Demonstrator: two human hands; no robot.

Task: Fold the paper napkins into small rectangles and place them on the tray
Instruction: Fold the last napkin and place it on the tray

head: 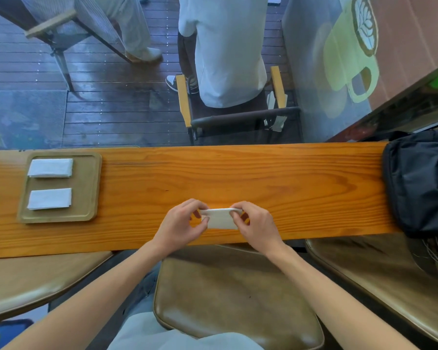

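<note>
Both hands pinch the folded napkin (221, 219) by its short ends, left hand (180, 224), right hand (257, 224); long axis runs parallel to the tray (96, 188), which sits well off on the left-hand side.

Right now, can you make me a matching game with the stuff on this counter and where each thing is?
Things:
1. tray
2. bag
3. napkin
4. seat

Places:
A. held in both hands
B. right end of the counter
C. below the counter, between the arms
D. left part of the counter, with two folded napkins on it

Pairs: 1-D, 2-B, 3-A, 4-C
</note>
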